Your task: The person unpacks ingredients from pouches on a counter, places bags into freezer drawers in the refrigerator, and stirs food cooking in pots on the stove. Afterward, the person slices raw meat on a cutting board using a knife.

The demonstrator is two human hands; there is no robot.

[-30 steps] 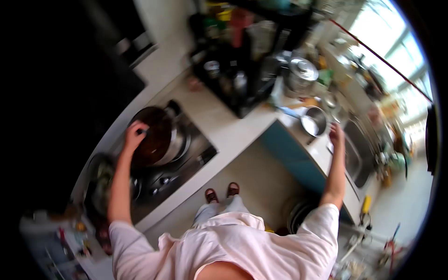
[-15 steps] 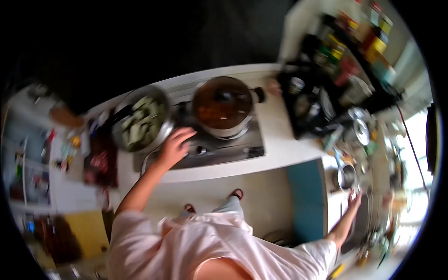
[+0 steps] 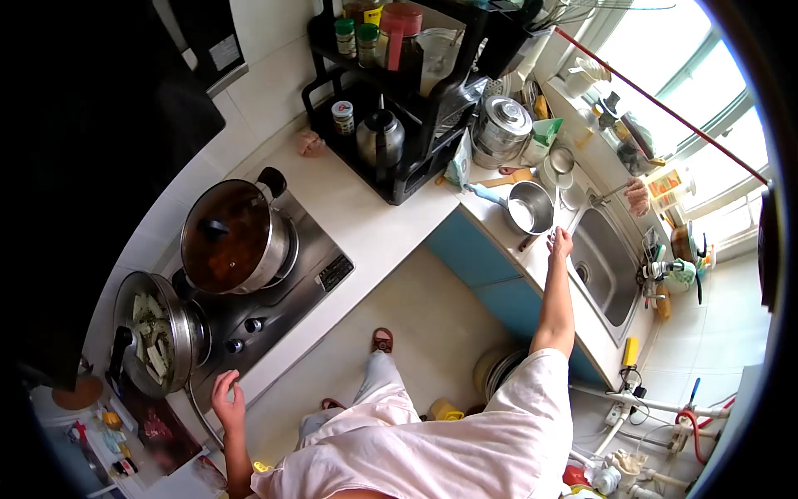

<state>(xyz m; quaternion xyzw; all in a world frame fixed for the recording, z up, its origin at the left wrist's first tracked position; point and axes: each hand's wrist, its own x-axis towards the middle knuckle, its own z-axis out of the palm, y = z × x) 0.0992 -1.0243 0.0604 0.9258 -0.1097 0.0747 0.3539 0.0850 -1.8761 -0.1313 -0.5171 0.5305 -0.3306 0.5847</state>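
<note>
Loosely half-open left hand [image 3: 228, 402] near the stove [image 3: 287, 306]

I see kettle [image 3: 381, 140], small jar [image 3: 342, 119] on lower level of black rack [image 3: 399, 191], green-capped jars [image 3: 367, 46] above; red bar [image 3: 661, 101] crosses window [image 3: 677, 41].

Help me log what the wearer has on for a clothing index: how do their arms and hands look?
The left hand and right hand wear no gloves, and no watch or bracelet shows on either wrist; rings are too small to tell. The right sleeve is short, loose and pale pink, matching the shirt. The left cuff is unclear.
</note>
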